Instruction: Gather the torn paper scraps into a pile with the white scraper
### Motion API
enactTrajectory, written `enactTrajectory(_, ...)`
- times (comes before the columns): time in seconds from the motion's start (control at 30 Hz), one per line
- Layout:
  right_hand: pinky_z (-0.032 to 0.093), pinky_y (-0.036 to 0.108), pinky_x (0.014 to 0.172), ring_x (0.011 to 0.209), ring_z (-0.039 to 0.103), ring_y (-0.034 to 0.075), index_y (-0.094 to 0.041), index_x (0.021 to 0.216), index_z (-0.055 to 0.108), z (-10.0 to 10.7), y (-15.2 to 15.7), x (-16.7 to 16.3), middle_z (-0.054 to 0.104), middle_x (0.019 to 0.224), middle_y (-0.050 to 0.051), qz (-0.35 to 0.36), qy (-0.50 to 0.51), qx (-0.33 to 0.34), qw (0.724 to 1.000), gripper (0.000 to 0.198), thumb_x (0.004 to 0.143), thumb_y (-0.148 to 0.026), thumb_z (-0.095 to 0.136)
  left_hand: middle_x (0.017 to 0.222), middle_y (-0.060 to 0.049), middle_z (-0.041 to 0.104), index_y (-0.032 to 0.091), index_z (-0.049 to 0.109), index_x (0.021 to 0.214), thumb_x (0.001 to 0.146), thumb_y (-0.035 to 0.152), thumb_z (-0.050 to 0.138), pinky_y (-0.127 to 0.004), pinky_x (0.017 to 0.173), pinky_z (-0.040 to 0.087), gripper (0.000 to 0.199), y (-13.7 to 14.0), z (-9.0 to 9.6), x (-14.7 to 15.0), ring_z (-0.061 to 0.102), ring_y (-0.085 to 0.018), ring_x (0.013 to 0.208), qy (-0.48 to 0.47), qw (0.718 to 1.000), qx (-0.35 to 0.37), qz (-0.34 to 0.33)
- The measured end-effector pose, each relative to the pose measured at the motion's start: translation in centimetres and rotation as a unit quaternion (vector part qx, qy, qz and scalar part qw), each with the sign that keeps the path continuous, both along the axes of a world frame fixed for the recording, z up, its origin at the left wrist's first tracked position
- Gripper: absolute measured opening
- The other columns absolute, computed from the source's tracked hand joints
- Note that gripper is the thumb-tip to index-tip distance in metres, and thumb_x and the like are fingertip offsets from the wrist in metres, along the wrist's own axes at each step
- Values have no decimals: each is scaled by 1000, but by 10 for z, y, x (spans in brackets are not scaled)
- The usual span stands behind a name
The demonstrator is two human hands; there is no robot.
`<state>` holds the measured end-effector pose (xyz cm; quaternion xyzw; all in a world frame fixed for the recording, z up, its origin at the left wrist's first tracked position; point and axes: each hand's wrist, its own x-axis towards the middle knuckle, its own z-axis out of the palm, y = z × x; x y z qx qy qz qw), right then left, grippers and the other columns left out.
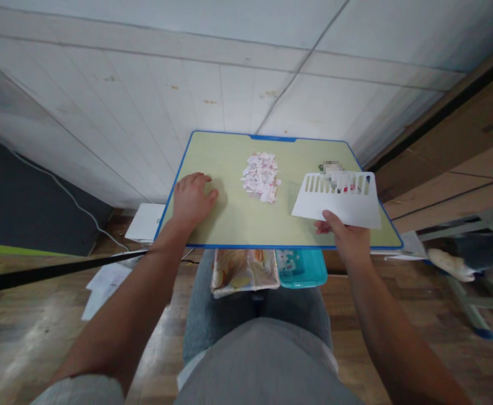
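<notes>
My right hand [351,239] grips the near edge of a white slotted sheet [334,206], thumb on top, over the right side of the small table [229,230]. A row of long slots runs along the sheet's far edge. Behind it, partly seen through the slots, lies a blurred-out item [331,169]. A pile of torn white and pinkish paper scraps [261,177] sits in the middle of the tabletop. Over the left side is my left hand [193,197], holding nothing, its fingers loosely bent and the thumb apart.
Below the table's front edge, above my lap, are a patterned box [246,273] and a turquoise tray [303,270] with scraps inside. A white panelled wall [212,90] stands behind the table. Cardboard boxes [452,152] rise at right; a black strap [60,271] crosses at left.
</notes>
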<state>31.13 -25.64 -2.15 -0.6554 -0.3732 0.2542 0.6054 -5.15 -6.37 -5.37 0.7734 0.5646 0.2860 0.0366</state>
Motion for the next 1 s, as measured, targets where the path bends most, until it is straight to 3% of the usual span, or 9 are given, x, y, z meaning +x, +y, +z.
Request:
enactTrajectory(0.27,72,42,66,63,81,28,-24,82,78,-7,31,-20,85,73,11,29,-36,-48,998,54,80,-75,94,151,-18,82,22,79,132,103,34,67,-61,133,49,34,0,4,21,70,-40,148,-2,1000,-19,-24)
enactTrajectory(0.57,71,39,65,58,79,26,-24,78,79,-10,21,-17,84,71,7,13,-51,-38,998,35,86,-55,92,150,-17,81,23,78,131,105,34,64,-60,135,48,32,-3,5,19,68,-40,148,-13,999,-24,-36)
enactTrajectory(0.73,69,39,62,57,78,26,-24,82,78,-9,17,-21,83,71,6,10,-49,-16,999,40,89,-60,93,150,-16,81,23,78,131,104,34,64,-61,135,46,32,-1,5,20,67,-40,148,-19,999,-32,-37)
enactTrajectory(1.0,73,45,88,77,86,29,-25,83,79,-13,22,-23,87,79,7,52,-80,-48,994,43,94,-65,91,149,-16,80,24,77,129,103,34,65,-61,132,48,30,-2,6,21,67,-40,146,-14,999,-27,-33)
